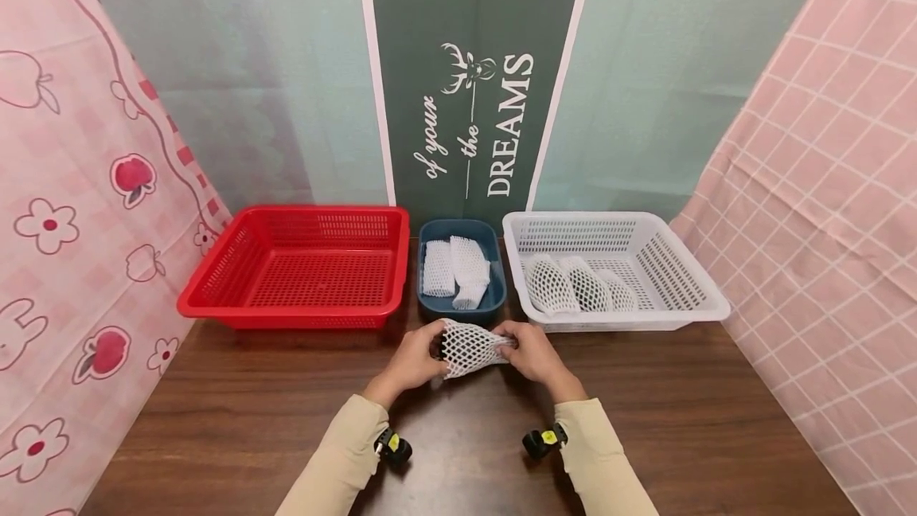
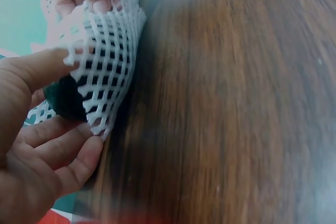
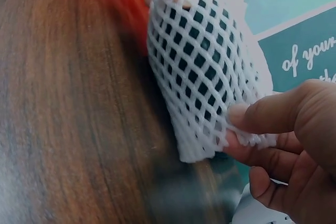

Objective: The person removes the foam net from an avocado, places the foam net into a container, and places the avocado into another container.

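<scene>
A white foam fruit net [image 1: 469, 349] is stretched between both hands over the table, wrapped round a smooth, dark green, rounded thing [image 2: 65, 98]. My left hand [image 1: 415, 357] grips the wide end of the net, its thumb and fingers spread round the rim in the left wrist view. The narrow end is pinched between thumb and fingers of my right hand [image 1: 528, 350]. Through the mesh the dark green shows in the right wrist view; most of the thing is covered by the net.
Behind the hands, a small blue bin [image 1: 427, 310] holds several white foam nets [image 1: 469, 261]. To its left is a red basket [image 1: 322, 317]. On the right, a white basket [image 1: 645, 315] contains three netted things [image 1: 589, 287]. Curtains hang behind and at both sides.
</scene>
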A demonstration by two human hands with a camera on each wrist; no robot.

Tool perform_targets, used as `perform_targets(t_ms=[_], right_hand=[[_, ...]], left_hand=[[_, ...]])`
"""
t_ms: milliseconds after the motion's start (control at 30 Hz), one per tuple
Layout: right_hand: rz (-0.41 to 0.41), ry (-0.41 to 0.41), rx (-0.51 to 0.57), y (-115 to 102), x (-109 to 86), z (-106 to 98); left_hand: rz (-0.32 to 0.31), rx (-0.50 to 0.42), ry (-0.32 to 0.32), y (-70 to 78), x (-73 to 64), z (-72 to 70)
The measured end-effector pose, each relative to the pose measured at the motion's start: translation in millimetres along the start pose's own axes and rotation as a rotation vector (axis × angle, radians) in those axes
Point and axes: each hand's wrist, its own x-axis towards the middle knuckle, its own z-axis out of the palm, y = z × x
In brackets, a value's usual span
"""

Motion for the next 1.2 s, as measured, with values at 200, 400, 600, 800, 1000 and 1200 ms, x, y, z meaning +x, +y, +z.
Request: perform_targets(t_ms=[200,400,600,800,1000,1200], right_hand=[[-0.009,-0.001,0.044,-1,-1.5,-6],[0.035,0.006,0.034,1,-3.3,-8],[0.012,0.012,0.039,0,-3.9,-9],[0.024,0.017,0.044,1,-5.1,-11],[0.03,0.02,0.053,1,-6.9,-14],[0.035,0.033,0.041,1,-8.8,-18]], left_hand=[[-0.051,-0.096,0.044,0.1,-7.6,-10.4],[-0.096,-0.124,0.074,-0.9,-13.3,-20.6],[-0.104,-0.147,0.068,-2.2,-16.5,-24.1],[-0.094,-0.171,0.075,-4.5,-18.4,-27.0],[-0.123,-0.2,0.085,-6.5,-22.9,-31.2],[-0.14,-0.229,0.097,-7.8,-28.6,-35.8]])
